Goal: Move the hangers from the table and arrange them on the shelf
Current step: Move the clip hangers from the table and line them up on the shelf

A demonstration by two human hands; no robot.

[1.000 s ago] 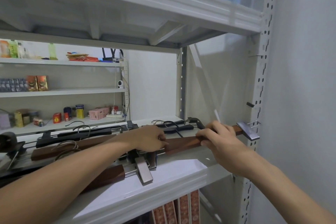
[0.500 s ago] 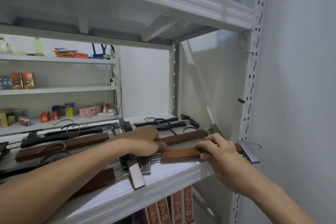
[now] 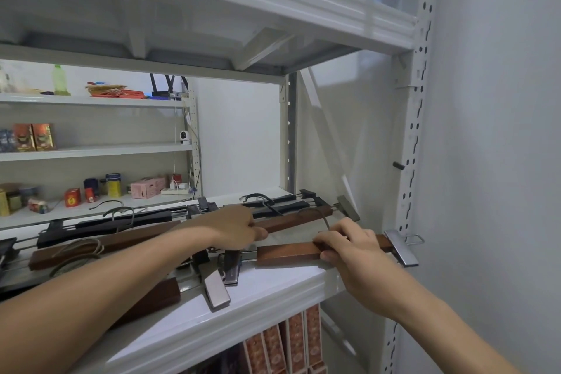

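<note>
Several clip hangers lie in rows on the white shelf [image 3: 273, 285], some brown wood, some black [image 3: 127, 220]. My right hand [image 3: 349, 244] grips the nearest brown wooden hanger [image 3: 288, 253] near its right end, whose metal clip [image 3: 400, 247] sticks out past the shelf post. My left hand [image 3: 233, 226] reaches over the shelf with curled fingers, resting on the bar of the brown hanger [image 3: 291, 220] behind it. Another brown hanger [image 3: 151, 297] with a metal clip [image 3: 217, 290] lies under my left forearm near the front edge.
An upper shelf [image 3: 273, 0] hangs low overhead. A perforated steel post [image 3: 409, 161] and a grey wall [image 3: 501, 130] close the right side. A second rack at back left holds boxes, tins [image 3: 113, 184] and a small camera [image 3: 184, 137]. Patterned boxes [image 3: 291, 343] stand below.
The nearest brown hanger has come down from tilted onto the shelf and slid slightly forward in my right hand. My left hand has stayed over the hanger behind it.
</note>
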